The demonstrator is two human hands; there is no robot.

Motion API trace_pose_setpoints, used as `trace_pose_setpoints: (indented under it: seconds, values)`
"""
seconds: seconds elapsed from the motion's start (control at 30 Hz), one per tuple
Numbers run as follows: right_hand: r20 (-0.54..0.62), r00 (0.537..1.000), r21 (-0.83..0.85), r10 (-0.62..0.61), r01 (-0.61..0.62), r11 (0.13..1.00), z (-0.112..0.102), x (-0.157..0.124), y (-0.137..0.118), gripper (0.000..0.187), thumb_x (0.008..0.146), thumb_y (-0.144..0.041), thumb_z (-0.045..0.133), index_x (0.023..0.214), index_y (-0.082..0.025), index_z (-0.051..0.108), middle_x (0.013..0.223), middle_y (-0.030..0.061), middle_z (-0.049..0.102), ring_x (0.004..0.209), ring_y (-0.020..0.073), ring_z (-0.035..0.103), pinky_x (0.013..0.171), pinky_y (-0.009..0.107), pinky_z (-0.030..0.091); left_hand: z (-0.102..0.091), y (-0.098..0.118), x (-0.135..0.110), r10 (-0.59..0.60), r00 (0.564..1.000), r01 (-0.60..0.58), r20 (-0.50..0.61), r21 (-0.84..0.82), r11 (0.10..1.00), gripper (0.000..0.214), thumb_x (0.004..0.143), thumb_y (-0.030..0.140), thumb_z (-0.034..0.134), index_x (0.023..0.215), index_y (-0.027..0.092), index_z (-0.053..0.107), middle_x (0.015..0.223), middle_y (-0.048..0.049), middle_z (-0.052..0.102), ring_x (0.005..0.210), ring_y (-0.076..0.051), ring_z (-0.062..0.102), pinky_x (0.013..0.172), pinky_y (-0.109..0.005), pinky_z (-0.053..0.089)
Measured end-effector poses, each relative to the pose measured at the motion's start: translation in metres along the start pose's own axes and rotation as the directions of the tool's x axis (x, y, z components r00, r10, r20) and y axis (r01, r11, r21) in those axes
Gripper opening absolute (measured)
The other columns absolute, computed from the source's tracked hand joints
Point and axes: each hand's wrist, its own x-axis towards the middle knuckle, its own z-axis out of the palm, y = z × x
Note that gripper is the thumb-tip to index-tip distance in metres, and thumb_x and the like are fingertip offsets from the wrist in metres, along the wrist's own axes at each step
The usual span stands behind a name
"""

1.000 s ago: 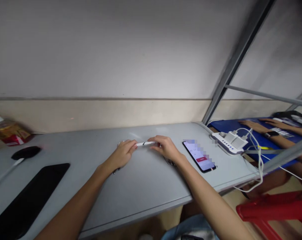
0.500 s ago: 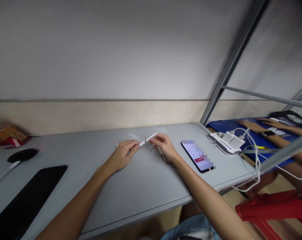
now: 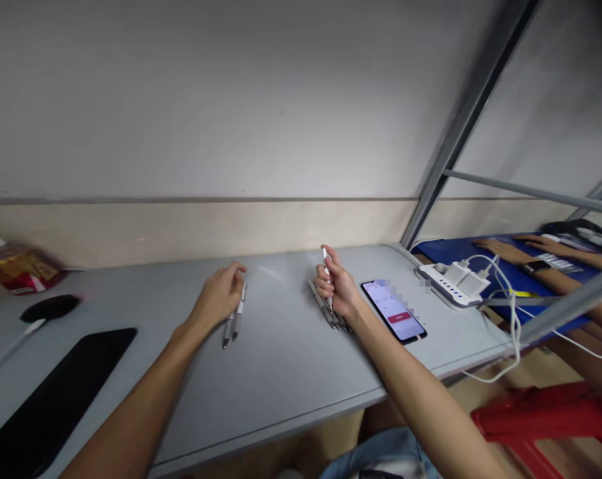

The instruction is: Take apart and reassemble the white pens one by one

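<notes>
My right hand [image 3: 336, 285] is closed around a white pen [image 3: 326, 263], held upright with its top sticking out above the fist and the tip below. Under and beside that hand lie several grey pens [image 3: 325, 310] on the grey table [image 3: 281, 372]. My left hand [image 3: 219, 295] rests on the table, its curled fingers touching the upper ends of two grey pens [image 3: 233, 322] that lie side by side. The two hands are well apart.
A lit phone [image 3: 394, 310] lies right of my right hand. A white power strip [image 3: 453, 283] with chargers and cables sits further right. At the left are a black pad [image 3: 51, 392], a black mouse [image 3: 50, 307] and a jar [image 3: 16, 266]. Another person's arms [image 3: 555, 263] rest on the blue desk beyond.
Both hands held the white pen between them; now the left has let go and moved left onto two pens, and the right has lifted the pen upright in its fist.
</notes>
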Motion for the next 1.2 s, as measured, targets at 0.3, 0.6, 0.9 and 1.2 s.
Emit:
trace_pose_setpoints:
  seconds: [0.3, 0.6, 0.9, 1.2]
  values:
    - [-0.026, 0.999, -0.055, -0.028, 0.026, 0.998, 0.0, 0.001, 0.0, 0.049, 0.086, -0.034, 0.06, 0.13, -0.04, 0.04, 0.059, -0.0087, 0.031, 0.042, 0.0065, 0.018, 0.037, 0.016, 0.014, -0.005, -0.005, -0.003, -0.093, 0.991, 0.065, 0.098, 0.257, 0.964, 0.02, 0.084, 0.031, 0.045, 0.096, 0.022, 0.058, 0.104, -0.0105, 0.062, 0.103, -0.033, 0.051, 0.079, -0.046, 0.041]
    - [-0.033, 0.999, -0.097, -0.026, 0.023, 0.995, 0.0, 0.002, 0.003, 0.044, 0.086, -0.036, 0.059, 0.126, -0.038, 0.041, 0.06, -0.0088, 0.03, 0.042, 0.0064, 0.017, 0.037, 0.016, 0.013, -0.001, -0.004, -0.006, -0.103, 0.982, 0.055, 0.161, 0.274, 0.96, 0.02, 0.083, 0.034, 0.048, 0.095, 0.022, 0.059, 0.106, -0.0118, 0.061, 0.104, -0.035, 0.048, 0.08, -0.048, 0.039]
    - [-0.02, 0.999, -0.272, -0.024, 0.018, 0.962, 0.005, 0.002, 0.013, 0.029, 0.085, -0.039, 0.058, 0.111, -0.029, 0.048, 0.064, -0.0068, 0.04, 0.047, 0.0069, 0.031, 0.04, 0.017, 0.023, 0.01, -0.003, -0.008, -0.058, 0.99, 0.027, 0.128, 0.232, 0.972, 0.02, 0.084, 0.031, 0.046, 0.096, 0.022, 0.06, 0.106, -0.0114, 0.062, 0.104, -0.033, 0.047, 0.081, -0.046, 0.036]
    - [0.114, 0.969, -0.961, -0.219, 0.163, 0.222, 0.002, 0.004, 0.032, 0.028, 0.09, -0.035, 0.051, 0.11, -0.021, 0.064, 0.095, 0.0047, 0.06, 0.089, 0.017, 0.052, 0.081, 0.033, 0.04, 0.009, 0.001, -0.009, -0.057, 0.991, 0.034, 0.123, 0.183, 0.983, 0.016, 0.085, 0.03, 0.047, 0.093, 0.023, 0.06, 0.104, -0.0107, 0.061, 0.103, -0.032, 0.047, 0.083, -0.046, 0.033]
